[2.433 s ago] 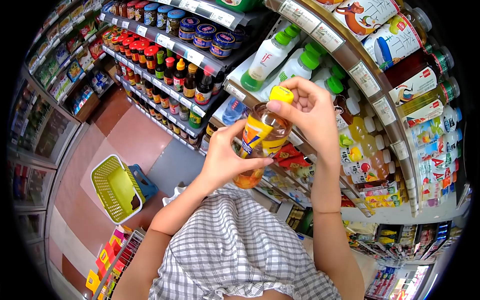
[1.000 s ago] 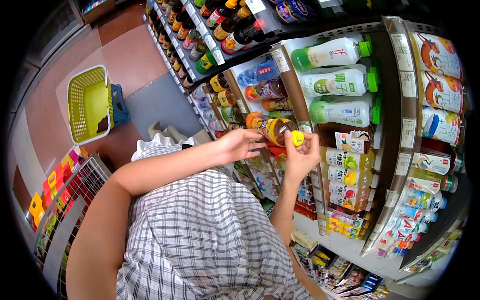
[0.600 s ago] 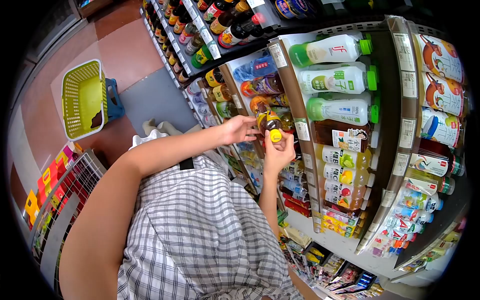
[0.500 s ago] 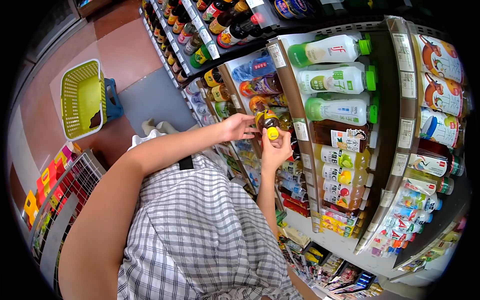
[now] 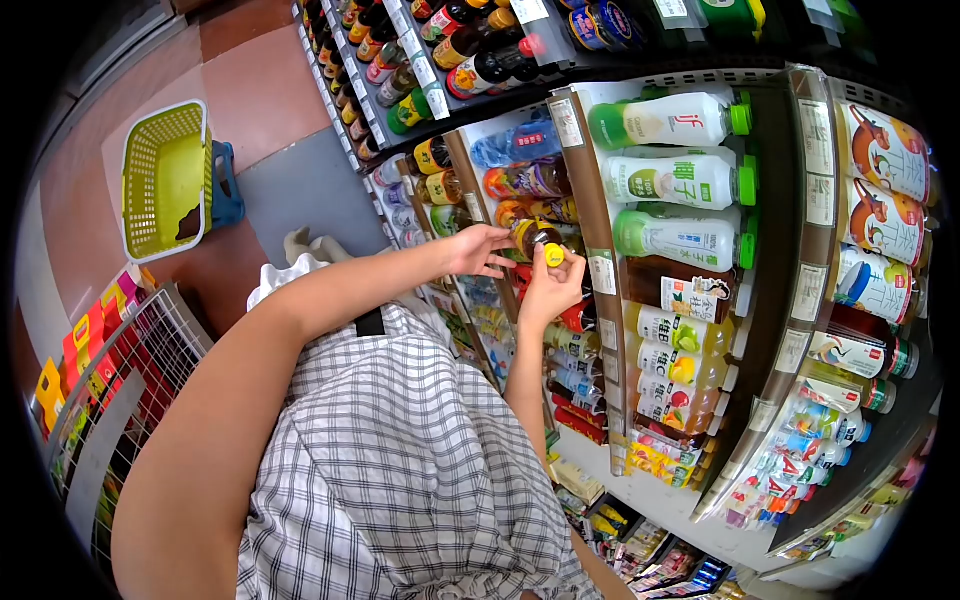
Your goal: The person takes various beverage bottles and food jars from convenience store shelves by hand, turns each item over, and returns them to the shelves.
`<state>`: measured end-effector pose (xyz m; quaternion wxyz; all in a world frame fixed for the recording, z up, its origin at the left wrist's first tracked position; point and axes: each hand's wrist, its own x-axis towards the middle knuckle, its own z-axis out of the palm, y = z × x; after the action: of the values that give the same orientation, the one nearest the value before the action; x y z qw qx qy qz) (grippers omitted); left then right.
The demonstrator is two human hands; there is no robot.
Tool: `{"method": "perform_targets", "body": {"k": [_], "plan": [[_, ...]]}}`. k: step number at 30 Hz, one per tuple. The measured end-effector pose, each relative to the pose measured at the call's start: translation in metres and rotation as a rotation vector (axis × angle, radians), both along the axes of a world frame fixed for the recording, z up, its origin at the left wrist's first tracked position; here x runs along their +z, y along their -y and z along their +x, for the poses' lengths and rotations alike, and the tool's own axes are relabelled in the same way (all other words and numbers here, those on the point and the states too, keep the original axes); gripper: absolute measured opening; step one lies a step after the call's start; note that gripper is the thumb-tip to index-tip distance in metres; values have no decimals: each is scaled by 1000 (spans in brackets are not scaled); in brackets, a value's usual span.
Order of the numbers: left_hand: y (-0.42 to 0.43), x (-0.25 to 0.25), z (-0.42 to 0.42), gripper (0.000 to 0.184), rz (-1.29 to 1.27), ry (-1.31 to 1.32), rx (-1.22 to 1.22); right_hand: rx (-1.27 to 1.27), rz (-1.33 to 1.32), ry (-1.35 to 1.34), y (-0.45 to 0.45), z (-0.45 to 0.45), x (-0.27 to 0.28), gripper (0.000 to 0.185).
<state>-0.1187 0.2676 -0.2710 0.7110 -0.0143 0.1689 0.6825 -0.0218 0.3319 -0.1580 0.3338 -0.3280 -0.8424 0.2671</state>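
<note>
In the head view, my right hand (image 5: 553,288) pinches a dark drink bottle (image 5: 530,236) close to its yellow cap (image 5: 554,255). The bottle has a yellow-and-dark label and points into a shelf row of similar bottles. At its other side is my left hand (image 5: 482,250), fingers apart and stretched toward the bottle; whether they touch it I cannot tell. Around the hands lie a blue-labelled bottle (image 5: 517,145) and a purple-and-orange one (image 5: 525,181) on the same shelf.
White-and-green coconut drink bottles (image 5: 672,178) and vitamin drinks (image 5: 680,365) fill the adjoining shelf. On the floor at left stands a yellow-green basket (image 5: 128,200) with a blue part beside it. A wire rack (image 5: 140,350) with colourful packages is at lower left.
The bottle in my right hand sits slightly deeper among the shelf bottles, so less of its body shows. My left hand keeps its spread beside it. The view has shifted slightly.
</note>
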Motion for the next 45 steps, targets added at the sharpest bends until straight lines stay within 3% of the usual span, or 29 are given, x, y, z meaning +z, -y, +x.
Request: {"method": "perform_targets", "body": {"k": [7,14,18,21,28,31,37,38,45], "plan": [[8,3,-3,60,22,-71,4,-135,15,-57,3,-20,-8,27],[16,16,-2,66,24,-142,34,-111,-5,-226,-16,-29,-35,36],[19,15,-1,68,-30,-164,-7,-189,-80,-189,-27,-34,-31,37],[22,4,-2,69,-43,-186,-37,-240,39,-162,-30,-38,-23,40],[28,-2,-7,66,-60,-181,-36,-394,101,71,-26,-47,-13,65],[29,-1,-9,64,-85,-189,-41,-434,75,218,-32,-45,-13,52],[27,-7,-12,61,-105,-179,-42,-217,53,-75,-31,-32,-34,47],[27,-8,-13,61,-106,-177,-40,-182,-89,8,-40,-25,-39,66],[28,-11,-14,59,-138,-165,-40,-192,-246,-28,-29,-26,-32,63]]}}
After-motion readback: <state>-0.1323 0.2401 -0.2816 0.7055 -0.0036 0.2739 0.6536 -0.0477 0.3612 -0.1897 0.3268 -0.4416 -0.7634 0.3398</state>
